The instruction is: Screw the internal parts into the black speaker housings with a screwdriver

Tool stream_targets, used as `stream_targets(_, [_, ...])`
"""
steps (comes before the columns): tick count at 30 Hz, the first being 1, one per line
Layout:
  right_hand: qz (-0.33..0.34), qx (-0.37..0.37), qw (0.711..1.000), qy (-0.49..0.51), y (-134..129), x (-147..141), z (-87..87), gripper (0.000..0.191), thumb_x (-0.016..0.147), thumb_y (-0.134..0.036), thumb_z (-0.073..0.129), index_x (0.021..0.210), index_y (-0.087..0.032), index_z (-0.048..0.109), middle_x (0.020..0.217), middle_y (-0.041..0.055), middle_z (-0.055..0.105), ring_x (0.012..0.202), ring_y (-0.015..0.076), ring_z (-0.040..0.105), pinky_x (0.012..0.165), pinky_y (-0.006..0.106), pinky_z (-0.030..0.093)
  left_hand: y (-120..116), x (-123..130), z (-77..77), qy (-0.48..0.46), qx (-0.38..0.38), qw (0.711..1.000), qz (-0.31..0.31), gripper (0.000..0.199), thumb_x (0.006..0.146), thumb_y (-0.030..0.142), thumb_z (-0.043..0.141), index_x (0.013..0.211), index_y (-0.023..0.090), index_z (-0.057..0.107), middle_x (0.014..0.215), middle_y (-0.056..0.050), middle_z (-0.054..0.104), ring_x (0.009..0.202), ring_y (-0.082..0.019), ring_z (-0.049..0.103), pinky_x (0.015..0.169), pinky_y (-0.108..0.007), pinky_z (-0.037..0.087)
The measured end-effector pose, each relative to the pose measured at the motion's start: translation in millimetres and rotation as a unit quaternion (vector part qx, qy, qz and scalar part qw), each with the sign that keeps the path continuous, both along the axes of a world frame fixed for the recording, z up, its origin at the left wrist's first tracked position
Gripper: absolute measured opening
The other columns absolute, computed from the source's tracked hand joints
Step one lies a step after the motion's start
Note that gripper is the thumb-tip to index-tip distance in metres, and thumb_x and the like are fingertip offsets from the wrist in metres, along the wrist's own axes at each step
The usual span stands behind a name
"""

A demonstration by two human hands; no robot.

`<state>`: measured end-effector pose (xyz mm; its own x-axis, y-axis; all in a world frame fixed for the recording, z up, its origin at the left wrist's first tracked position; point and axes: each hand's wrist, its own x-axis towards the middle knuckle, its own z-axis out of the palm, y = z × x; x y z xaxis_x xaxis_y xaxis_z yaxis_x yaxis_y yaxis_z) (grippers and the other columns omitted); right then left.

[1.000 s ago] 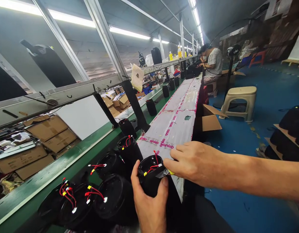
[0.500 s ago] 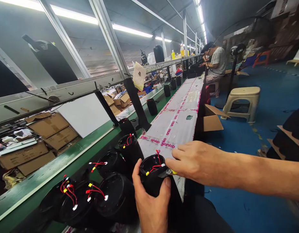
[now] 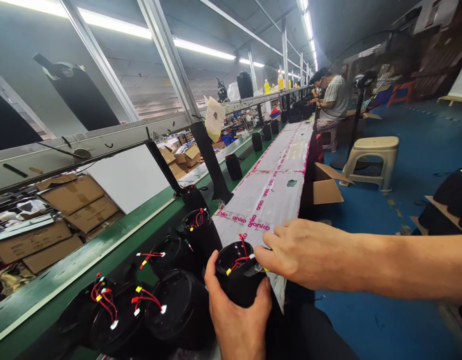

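Observation:
My left hand is wrapped round a black cylindrical housing, fingers on its left side and thumb on its right. Red wires with yellow, white and red connectors come out of its open top. Over the right rim, my right hand is closed on a knife with a flat grey blade and a bit of yellow handle showing. The blade lies against the housing's upper side; most of the handle is hidden in my fist. Several similar black housings with red wires stand to the left.
A white sheet with pink lettering covers the bench ahead, beside a green conveyor carrying more housings. An open carton, a beige stool and a fan stand right. A seated person works farther along.
My left thumb has shifted right and slightly down along the housing. My right hand and the blade stay at the rim, almost unmoved. The view has shifted slightly.

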<state>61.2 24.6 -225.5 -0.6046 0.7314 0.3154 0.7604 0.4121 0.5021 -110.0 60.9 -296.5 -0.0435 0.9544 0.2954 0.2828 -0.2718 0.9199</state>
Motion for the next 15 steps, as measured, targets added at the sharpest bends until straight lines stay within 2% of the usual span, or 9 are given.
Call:
stream_targets(3, [-0.013,-0.002,1.000,-0.003,3,0,-4.3,0.016,0.084,-0.007,0.059,0.093,-0.019,0.053,0.070,0.0007,0.059,0.054,0.0167,0.053,0.048,0.034,0.016,0,-1,2.1,0.000,-0.010,1.000,0.000,0.082,0.069,0.037,0.079,0.142,0.026,0.046,0.124,-0.011,0.067,0.114,-0.031,0.065,0.101,-0.050,0.049])
stream_targets(5, [0.007,-0.006,1.000,0.016,7,3,-12.3,0.011,0.088,-0.008,0.057,0.091,-0.018,0.053,0.071,0.0006,0.060,0.055,0.0165,0.054,0.048,0.034,0.018,0,-2,3.6,-0.004,-0.016,1.000,-0.009,0.080,0.070,0.037,0.078,0.142,0.025,0.046,0.124,-0.011,0.067,0.115,-0.032,0.065,0.101,-0.050,0.049])
stream_targets(7, [0.046,-0.009,0.997,0.069,11,8,-21.6,0.008,0.097,-0.014,0.053,0.089,-0.018,0.053,0.071,0.0001,0.060,0.056,0.0160,0.054,0.049,0.033,0.023,0,-4,4.4,-0.011,-0.017,1.000,-0.024,0.079,0.069,0.035,0.076,0.142,0.025,0.046,0.124,-0.011,0.067,0.115,-0.033,0.065,0.102,-0.051,0.047])
stream_targets(9, [0.076,-0.003,0.987,0.141,12,13,-28.4,0.016,0.104,-0.024,0.047,0.092,-0.017,0.054,0.072,-0.0002,0.061,0.059,0.0147,0.055,0.051,0.032,0.029,0,-4,4.5,-0.019,-0.012,0.999,-0.033,0.078,0.069,0.034,0.075,0.141,0.025,0.048,0.124,-0.011,0.067,0.116,-0.033,0.064,0.104,-0.051,0.046])
stream_targets(12, [0.082,0.014,0.979,0.187,10,17,-29.3,0.021,0.107,-0.028,0.044,0.094,-0.016,0.055,0.074,0.0002,0.061,0.060,0.0135,0.054,0.054,0.031,0.031,0,-2,5.0,-0.034,-0.004,0.999,-0.031,0.077,0.067,0.033,0.074,0.140,0.023,0.050,0.122,-0.010,0.068,0.116,-0.033,0.064,0.102,-0.050,0.047])
stream_targets(15, [0.068,0.014,0.986,0.149,9,16,-24.6,0.020,0.106,-0.026,0.046,0.089,-0.017,0.054,0.074,0.0008,0.061,0.060,0.0145,0.053,0.053,0.033,0.028,0,0,6.3,-0.038,-0.006,0.999,-0.025,0.078,0.066,0.032,0.075,0.139,0.023,0.050,0.117,-0.010,0.070,0.111,-0.032,0.067,0.098,-0.049,0.050])
